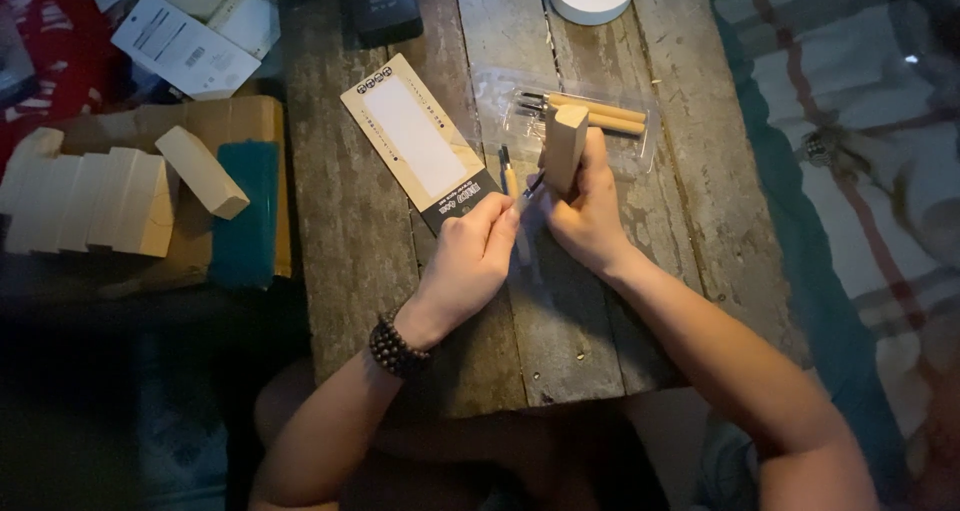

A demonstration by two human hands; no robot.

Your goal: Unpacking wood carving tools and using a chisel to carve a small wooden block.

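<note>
- The right hand (585, 221) grips the wooden block (564, 149) upright.
- The left hand (475, 251) pinches a carving tool (528, 193); its blade may slip toward the holding fingers.

A home hobby corner: worn plank table (360, 241), plaid blanket (860, 171), boxed wood blocks (90, 201).

Weathered plank table (360, 261) bears card (418, 141), perhaps plastic tool tray (640, 136).
</note>
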